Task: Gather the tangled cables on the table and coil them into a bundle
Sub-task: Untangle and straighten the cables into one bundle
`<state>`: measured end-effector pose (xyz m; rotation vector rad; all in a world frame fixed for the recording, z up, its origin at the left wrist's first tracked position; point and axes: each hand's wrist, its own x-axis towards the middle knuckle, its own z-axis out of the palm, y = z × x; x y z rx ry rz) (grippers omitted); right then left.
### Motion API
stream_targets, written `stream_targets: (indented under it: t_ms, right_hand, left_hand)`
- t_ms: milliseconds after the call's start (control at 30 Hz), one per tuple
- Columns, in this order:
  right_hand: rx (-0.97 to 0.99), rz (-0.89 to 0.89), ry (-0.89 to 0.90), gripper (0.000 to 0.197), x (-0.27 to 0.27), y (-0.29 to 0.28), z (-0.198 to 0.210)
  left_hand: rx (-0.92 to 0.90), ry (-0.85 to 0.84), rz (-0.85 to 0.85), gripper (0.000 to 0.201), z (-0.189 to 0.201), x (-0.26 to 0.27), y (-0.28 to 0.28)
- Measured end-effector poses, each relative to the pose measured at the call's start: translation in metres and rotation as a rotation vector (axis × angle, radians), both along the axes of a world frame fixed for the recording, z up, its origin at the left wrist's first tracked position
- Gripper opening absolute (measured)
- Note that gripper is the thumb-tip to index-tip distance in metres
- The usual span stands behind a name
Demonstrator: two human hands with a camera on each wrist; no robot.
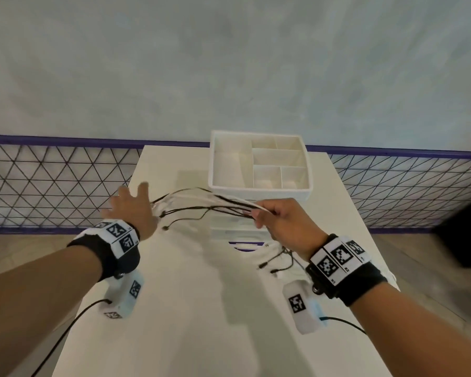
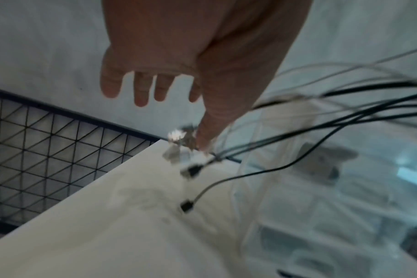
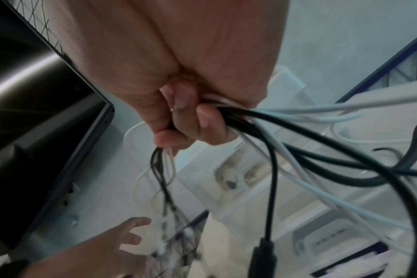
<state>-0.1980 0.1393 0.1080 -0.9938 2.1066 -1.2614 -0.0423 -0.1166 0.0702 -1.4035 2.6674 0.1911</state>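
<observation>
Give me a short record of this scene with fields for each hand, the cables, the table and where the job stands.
left hand: open, fingers spread, at the loose plug ends
right hand: grips the cables in a fist
cables: black and white, strung between the hands above the table; more ends hang below the right hand
table: white, carries a divided tray at the far end
progress: gathered, not yet coiled

I see my left hand (image 2: 179,47) at the top of the frame, fingers (image 2: 142,90) spread and straight. Black and white cables (image 2: 321,120) stream in from the right edge, their plugs dangling at centre over the white table (image 2: 107,225). A wire mesh fence (image 2: 48,150) fills the left.
</observation>
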Motion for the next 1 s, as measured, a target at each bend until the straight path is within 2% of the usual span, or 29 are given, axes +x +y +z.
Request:
stream_targets:
  t_ms: [33, 67, 100, 133, 200, 233, 267, 300, 333, 367, 433, 500, 567, 633, 733, 800, 900, 933, 967, 1000]
  right_hand:
    - [-0.02, -0.007, -0.001, 0.031, 0.003, -0.008, -0.001]
    - [-0.018, 0.0, 0.02, 0.031, 0.007, -0.016, -0.004]
    - [-0.001, 0.022, 0.054, 0.033, 0.011, -0.022, -0.008]
    - [0.034, 0.059, 0.095, 0.036, 0.016, -0.026, -0.014]
    - [0.111, 0.176, 0.171, 0.037, 0.029, -0.03, -0.026]
    - [0.138, 0.252, 0.212, 0.032, 0.037, -0.03, -0.032]
    - [0.151, 0.331, 0.253, 0.027, 0.045, -0.029, -0.038]
    - [0.149, 0.405, 0.291, 0.025, 0.054, -0.028, -0.044]
    - [0.142, 0.468, 0.307, 0.027, 0.063, -0.027, -0.048]
    - [0.142, 0.508, 0.292, 0.033, 0.069, -0.024, -0.051]
    - [0.146, 0.531, 0.252, 0.045, 0.073, -0.018, -0.055]
    - [0.123, 0.503, 0.222, 0.037, 0.069, -0.009, -0.055]
    - [0.096, 0.442, 0.162, 0.023, 0.057, 0.001, -0.057]
    - [0.111, 0.367, 0.135, 0.031, 0.042, 0.01, -0.059]
    - [0.106, 0.289, 0.204, 0.025, 0.025, 0.02, -0.054]
    - [0.091, 0.271, 0.257, 0.025, 0.022, 0.021, -0.048]
    - [0.125, 0.261, 0.321, 0.02, 0.025, 0.019, -0.061]
    - [0.152, 0.263, 0.324, 0.018, 0.027, 0.019, -0.07]
    - [0.193, 0.263, 0.321, 0.017, 0.029, 0.019, -0.079]
    - [0.235, 0.264, 0.316, 0.018, 0.03, 0.021, -0.087]
  left_hand:
    - [0.059, 0.091, 0.057, 0.063, 0.002, 0.0, 0.0]
    - [0.192, 0.197, 0.126, 0.059, 0.005, 0.003, 0.002]
    - [0.434, 0.282, 0.224, 0.053, 0.005, 0.006, 0.008]
    - [0.769, 0.363, 0.343, 0.056, 0.002, 0.011, 0.019]
    - [1.338, 0.463, 0.514, 0.092, -0.001, 0.019, 0.046]
    - [1.517, 0.503, 0.541, 0.106, -0.004, 0.018, 0.057]
    - [1.656, 0.563, 0.553, 0.109, -0.009, 0.015, 0.066]
    - [1.744, 0.638, 0.575, 0.099, -0.015, 0.01, 0.071]
    - [1.796, 0.725, 0.611, 0.078, -0.021, 0.004, 0.075]
    - [1.791, 0.808, 0.679, 0.055, -0.025, 0.0, 0.078]
    - [1.64, 0.948, 0.834, 0.021, -0.031, -0.005, 0.078]
    - [1.473, 1.027, 0.895, 0.025, -0.027, -0.006, 0.069]
    - [1.4, 1.081, 0.899, 0.027, -0.013, -0.007, 0.055]
    - [1.373, 1.139, 0.856, 0.027, 0.0, -0.012, 0.04]
    - [1.378, 1.251, 0.762, 0.034, 0.011, -0.026, 0.028]
    - [1.362, 1.265, 0.746, 0.034, 0.009, -0.033, 0.025]
    - [1.363, 1.191, 0.805, 0.035, -0.014, -0.026, 0.033]
    - [1.347, 1.106, 0.807, 0.032, -0.027, -0.02, 0.036]
    - [1.282, 0.947, 0.771, 0.03, -0.038, -0.013, 0.04]
    - [1.152, 0.699, 0.67, 0.042, -0.049, -0.006, 0.044]
